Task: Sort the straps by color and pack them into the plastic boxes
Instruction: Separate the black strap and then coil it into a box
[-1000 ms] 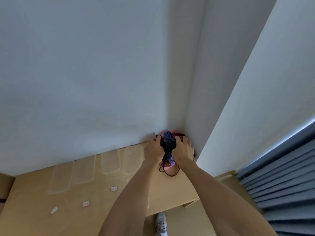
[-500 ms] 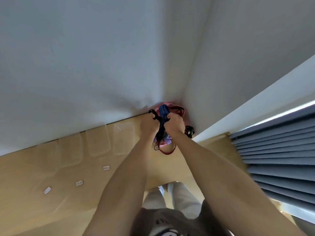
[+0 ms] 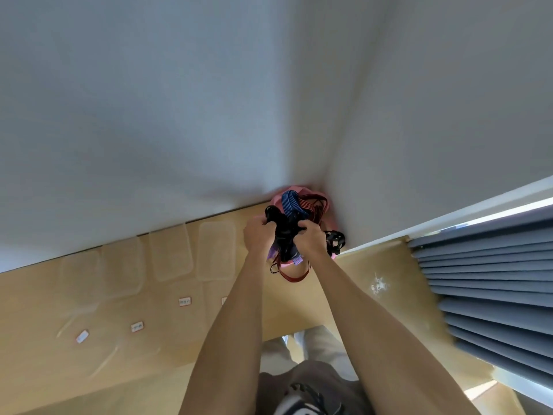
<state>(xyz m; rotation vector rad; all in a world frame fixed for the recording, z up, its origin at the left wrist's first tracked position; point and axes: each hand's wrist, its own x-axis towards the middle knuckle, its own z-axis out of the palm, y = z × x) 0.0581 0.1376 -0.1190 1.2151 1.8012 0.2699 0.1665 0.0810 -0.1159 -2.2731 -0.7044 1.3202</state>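
A tangled bundle of straps hangs over a pink container in the table's far right corner. Blue, red, purple and black straps with black hooks show in it. My left hand grips the bundle's left side near a black hook. On the right side, my right hand grips the same bundle. A red loop dangles below. Several clear plastic boxes lie in a row along the wall to the left.
The wooden table carries small white labels in front of the boxes and clear lids near the left front. White walls meet right behind the container. A grey curtain hangs at the right, past the table's edge.
The view has tilted further down, so the table and my legs show more. Both hands still hold the strap bundle, now lifted a little above the pink container.
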